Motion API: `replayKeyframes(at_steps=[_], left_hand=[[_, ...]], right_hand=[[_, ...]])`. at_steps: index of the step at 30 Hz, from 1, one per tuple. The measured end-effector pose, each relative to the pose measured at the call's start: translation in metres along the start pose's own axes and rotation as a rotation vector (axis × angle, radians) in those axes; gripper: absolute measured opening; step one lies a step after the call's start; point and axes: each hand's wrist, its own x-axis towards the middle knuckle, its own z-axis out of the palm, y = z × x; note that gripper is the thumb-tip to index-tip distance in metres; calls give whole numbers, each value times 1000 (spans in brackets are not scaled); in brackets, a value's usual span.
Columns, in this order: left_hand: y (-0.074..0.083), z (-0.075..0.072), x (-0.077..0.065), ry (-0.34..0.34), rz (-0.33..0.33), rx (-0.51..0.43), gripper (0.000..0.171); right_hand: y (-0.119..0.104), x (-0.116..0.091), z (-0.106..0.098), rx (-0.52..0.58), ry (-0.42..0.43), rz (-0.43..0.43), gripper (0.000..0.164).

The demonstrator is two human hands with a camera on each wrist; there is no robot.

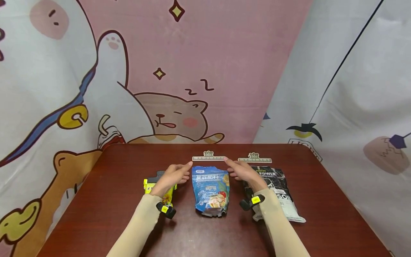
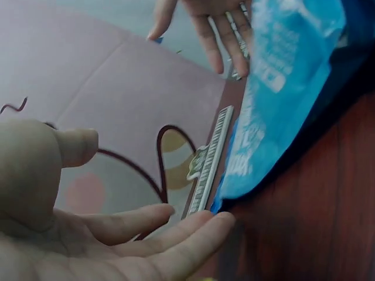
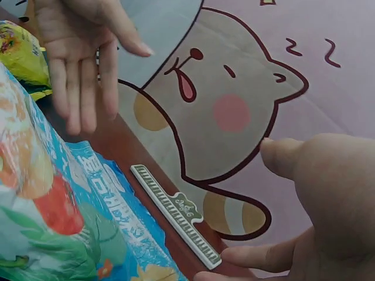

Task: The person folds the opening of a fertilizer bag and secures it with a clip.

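A blue printed bag (image 1: 210, 191) lies on the table between my two hands. At its upper left corner is my left hand (image 1: 173, 175), fingers extended and nothing in them. The right hand (image 1: 246, 174) reaches in from the other side, its fingers near the bag's upper right edge and likewise holding nothing. Behind the bag's top edge lies a long clip with a piano-key pattern (image 1: 208, 157), also visible in the right wrist view as a keyboard-patterned clip (image 3: 179, 216). Both palms face inward across the bag.
A second piano-key clip (image 1: 254, 159) lies at the back right. Beneath my right arm is a black and white bag (image 1: 289, 203). A yellow bag (image 1: 168, 196) with a black clip (image 1: 155, 177) across its top sits under the left hand. A cartoon-printed curtain (image 1: 237, 71) hangs behind the table.
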Motion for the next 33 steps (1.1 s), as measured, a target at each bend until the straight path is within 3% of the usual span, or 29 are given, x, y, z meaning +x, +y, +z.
replayKeyframes(at_steps=[4, 10, 20, 27, 33], left_hand=[[2, 12, 0, 5, -18, 49, 79], [1, 22, -2, 72, -57, 104, 58], [-1, 34, 5, 102, -52, 238, 32], [-4, 41, 12, 165, -64, 223, 30], [-7, 43, 14, 212, -71, 199, 28]], right_hand=[[6, 0, 1, 71, 18, 9, 87], [12, -1, 10, 108, 83, 35, 72], [12, 4, 22, -56, 220, 16, 34], [13, 9, 28, -211, 338, -10, 32], [14, 12, 30, -223, 332, 10, 34]])
